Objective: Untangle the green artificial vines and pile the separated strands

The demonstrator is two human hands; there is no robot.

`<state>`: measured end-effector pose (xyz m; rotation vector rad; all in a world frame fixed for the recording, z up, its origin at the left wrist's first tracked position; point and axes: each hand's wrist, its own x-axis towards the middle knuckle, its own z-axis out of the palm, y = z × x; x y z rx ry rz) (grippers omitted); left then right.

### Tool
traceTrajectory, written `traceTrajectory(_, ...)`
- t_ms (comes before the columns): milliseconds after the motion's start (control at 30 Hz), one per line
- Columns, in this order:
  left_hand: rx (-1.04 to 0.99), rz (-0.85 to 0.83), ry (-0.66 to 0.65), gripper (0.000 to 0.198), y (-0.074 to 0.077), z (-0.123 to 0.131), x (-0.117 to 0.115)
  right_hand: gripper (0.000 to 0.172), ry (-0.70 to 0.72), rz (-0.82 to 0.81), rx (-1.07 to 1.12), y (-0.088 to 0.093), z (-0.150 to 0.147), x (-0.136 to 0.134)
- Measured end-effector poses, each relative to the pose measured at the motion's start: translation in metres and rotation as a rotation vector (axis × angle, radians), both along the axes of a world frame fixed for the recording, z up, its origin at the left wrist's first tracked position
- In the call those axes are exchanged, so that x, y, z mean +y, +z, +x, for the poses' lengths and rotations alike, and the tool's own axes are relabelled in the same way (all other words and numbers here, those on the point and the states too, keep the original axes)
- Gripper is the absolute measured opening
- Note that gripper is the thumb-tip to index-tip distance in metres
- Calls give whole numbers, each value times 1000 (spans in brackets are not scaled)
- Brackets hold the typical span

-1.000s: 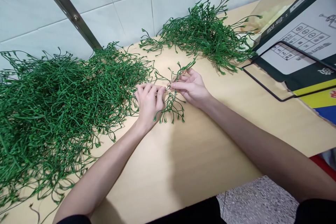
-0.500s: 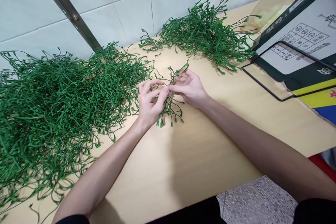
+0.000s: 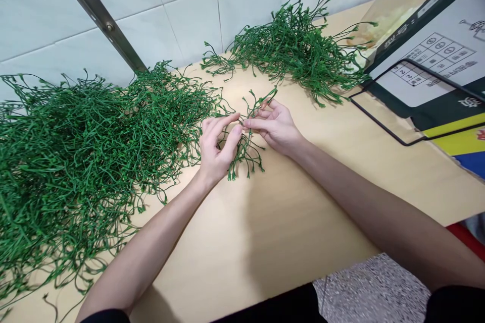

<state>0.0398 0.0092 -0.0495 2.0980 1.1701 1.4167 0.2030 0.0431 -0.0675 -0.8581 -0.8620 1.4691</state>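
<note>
A small bundle of thin green artificial plant stems (image 3: 247, 154) with little budded tips hangs between my hands, just over the table. My right hand (image 3: 278, 125) pinches its upper middle between thumb and fingers, some stems poking out above and others below. My left hand (image 3: 217, 144) is close against the bundle's left side. Its thumb and forefinger are curved toward the stems, with a small gap between their tips. Part of the bundle is hidden behind the left thumb and the right fingers.
A large heap of the same green stems (image 3: 94, 141) covers the table's left side. A smaller pile (image 3: 299, 48) lies at the back near the tiled wall (image 3: 189, 15). On the right stand a printed box (image 3: 428, 75) and a black wire frame (image 3: 390, 123). A metal post (image 3: 102, 15) rises at back left.
My left thumb and forefinger have parted slightly from the stems. My right hand has shifted a little to the right, and the bundle's upper tips have moved with it.
</note>
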Motion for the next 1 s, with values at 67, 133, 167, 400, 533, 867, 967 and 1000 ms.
traceTrajectory(67,-6,-32,47,22,-2,1,1,62,3,5,1,0,0,0)
traceTrajectory(133,11,-58,107,20,-5,1,3,62,12,11,3,-1,0,0)
traceTrajectory(167,27,-62,134,20,-6,2,3,62,18,14,2,0,0,0)
traceTrajectory(400,122,-38,227,8,-11,0,6,62,11,-3,-9,2,0,-2)
traceTrajectory(533,170,-17,288,8,-14,-1,7,63,8,11,3,1,0,-2)
traceTrajectory(867,225,-13,222,10,-11,1,2,66,-18,30,17,1,-2,-1)
traceTrajectory(967,226,-47,176,13,-11,1,2,66,-16,44,8,1,-2,-2)
traceTrajectory(1000,223,-55,166,14,-10,1,2,66,-13,46,2,1,-2,-2)
